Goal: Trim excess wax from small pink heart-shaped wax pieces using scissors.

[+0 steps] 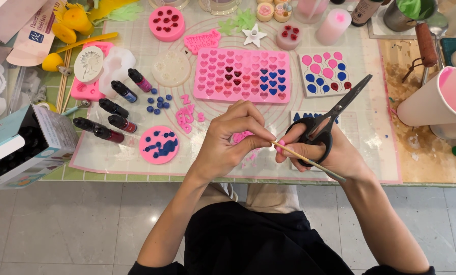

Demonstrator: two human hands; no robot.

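Note:
My right hand (326,151) grips black scissors (335,113), blades pointing up and to the right, and also holds a thin wooden stick (312,164) that slants down to the right. My left hand (230,138) pinches the stick's left tip with thumb and forefinger. Both hands hover over the near edge of a clear work mat (111,158). Beyond the hands lies a pink heart mould (243,75) with red, blue and pink fillings, and under them some small pink pieces (242,136), partly hidden.
Several dark dye bottles (117,109) and blue beads lie at left by a round pink mould (158,144). An open box (21,147) sits at far left. A balloon mould (326,73) and a white-and-pink cup (439,102) stand at right.

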